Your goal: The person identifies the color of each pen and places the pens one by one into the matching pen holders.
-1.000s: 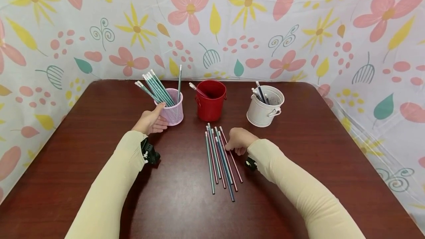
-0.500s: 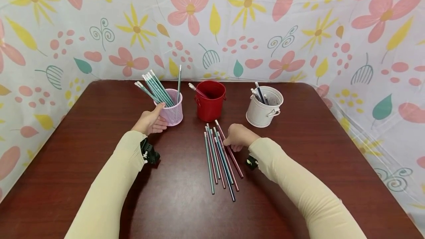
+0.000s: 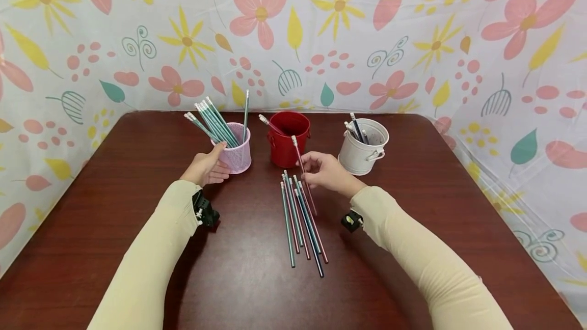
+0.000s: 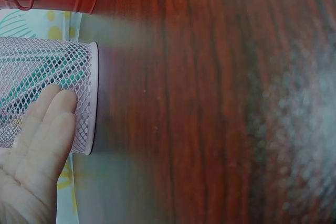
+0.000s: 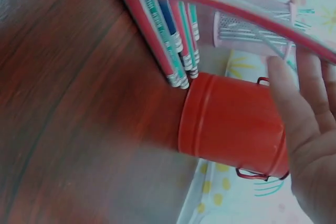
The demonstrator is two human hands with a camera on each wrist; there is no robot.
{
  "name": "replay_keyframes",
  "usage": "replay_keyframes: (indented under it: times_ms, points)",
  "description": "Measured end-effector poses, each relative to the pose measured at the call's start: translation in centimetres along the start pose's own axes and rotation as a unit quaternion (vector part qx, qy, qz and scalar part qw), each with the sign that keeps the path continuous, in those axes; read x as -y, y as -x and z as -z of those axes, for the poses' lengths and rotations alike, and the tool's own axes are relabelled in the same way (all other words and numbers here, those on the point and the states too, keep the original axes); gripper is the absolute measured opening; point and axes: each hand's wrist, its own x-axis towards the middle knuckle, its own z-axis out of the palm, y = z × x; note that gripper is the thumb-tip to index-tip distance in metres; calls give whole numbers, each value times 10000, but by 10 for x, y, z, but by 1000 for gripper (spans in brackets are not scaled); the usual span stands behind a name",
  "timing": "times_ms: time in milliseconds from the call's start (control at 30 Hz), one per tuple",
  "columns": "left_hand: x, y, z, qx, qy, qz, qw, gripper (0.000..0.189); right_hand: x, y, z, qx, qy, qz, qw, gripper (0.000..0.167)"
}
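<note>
My right hand [image 3: 329, 171] pinches a red pencil [image 3: 298, 153] between thumb and fingers, its white eraser end up and its other end slanting down over the pencil pile [image 3: 293, 228]. In the right wrist view the held pencil [image 5: 231, 4] crosses the top. Several green, red and dark blue pencils make up the pile, erasers toward the back. My left hand [image 3: 207, 168] rests against a pink mesh pencil cup [image 3: 240, 159], thumb near the rim. In the left wrist view its straight fingers [image 4: 59, 129] touch the mesh. Several green pencils [image 3: 217, 122] lean in that cup.
Behind the pile stands a red bucket [image 3: 281, 153] with red pencils in it. To its right is a white bucket [image 3: 355, 156] holding several dark pencils. A floral cloth [image 3: 293, 39] hangs behind the brown table [image 3: 220, 279].
The right hand has drawn a red pencil off the right side of the pile, lifting it and moving it back toward the red bucket. The left hand has stayed at the mesh cup.
</note>
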Motion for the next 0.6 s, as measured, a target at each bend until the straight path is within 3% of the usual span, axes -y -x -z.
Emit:
replay_keyframes:
  times_ms: [100,200,400,600]
  points:
    - [0,0,1,10,-2,-22,10000,74,5,0,1,-400,-473,442,9971,32]
    - [0,0,1,24,3,-19,10000,73,11,-1,2,-906,-1001,876,9870,34]
    - [0,1,1,44,28,-2,10000,69,30,-7,7,-1901,-1585,1823,9516,29]
    - [1,1,2,64,-3,-10,10000,71,52,-18,18,-2391,-1879,2373,9226,35]
